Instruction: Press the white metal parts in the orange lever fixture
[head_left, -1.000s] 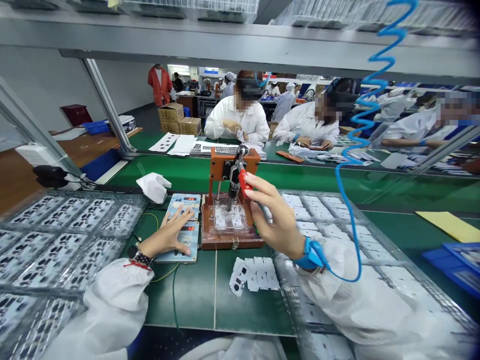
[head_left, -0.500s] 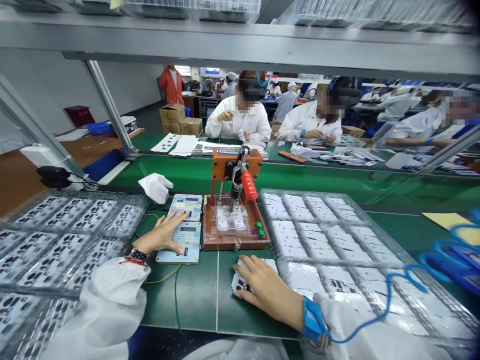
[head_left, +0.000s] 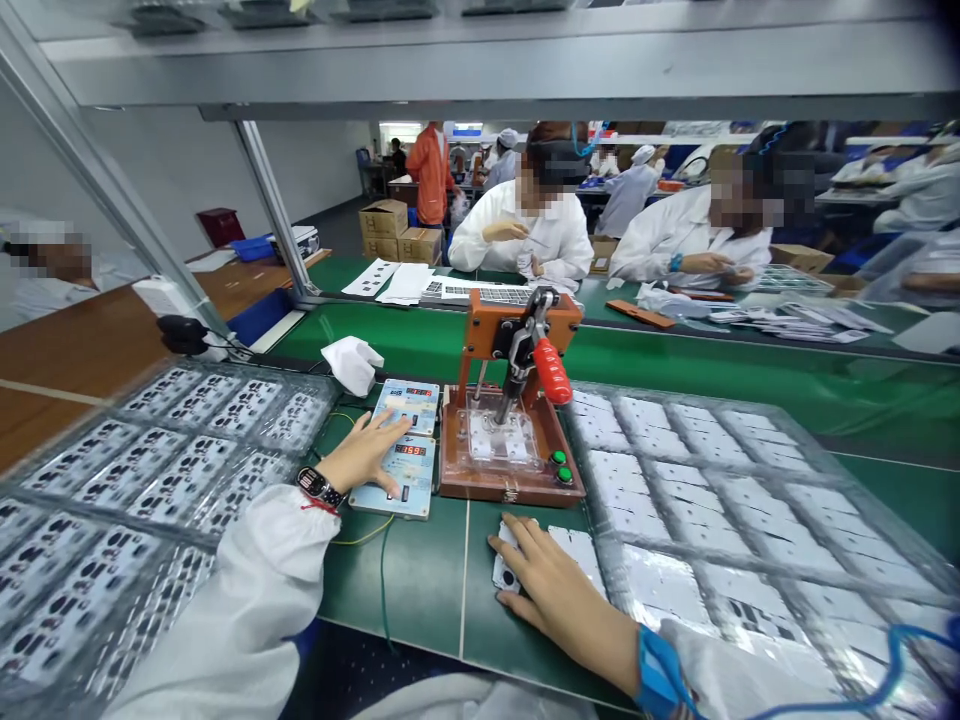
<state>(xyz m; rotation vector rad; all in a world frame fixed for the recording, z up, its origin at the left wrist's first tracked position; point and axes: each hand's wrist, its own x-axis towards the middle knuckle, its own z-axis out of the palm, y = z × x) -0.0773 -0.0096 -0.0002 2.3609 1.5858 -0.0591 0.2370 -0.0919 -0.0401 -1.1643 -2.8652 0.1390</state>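
Note:
My left hand [head_left: 369, 456] lies with fingers spread over two light-blue meter boards, the upper one [head_left: 420, 396] and the lower one [head_left: 420, 478]; red digits glow on both. My right hand [head_left: 544, 575] rests, fingers extended, on white flat pieces [head_left: 574, 550] on the green bench, near the tray at the right. Between and beyond the hands stands an orange-brown press fixture [head_left: 454, 465] with a red lever handle [head_left: 553, 372] and two green buttons. Clear plates with white parts sit under its plunger.
Clear trays of printed parts [head_left: 184, 470] lie at the left, trays of white pieces [head_left: 679, 490] at the right. A crumpled white tissue [head_left: 352, 365] lies behind the meters. A blue coiled cord trails from my right wrist. People sit across the bench.
The view has swung left, so the scene sits further right. The meter displays, dark before, now show red digits. Both hands stay at about the same places on the bench.

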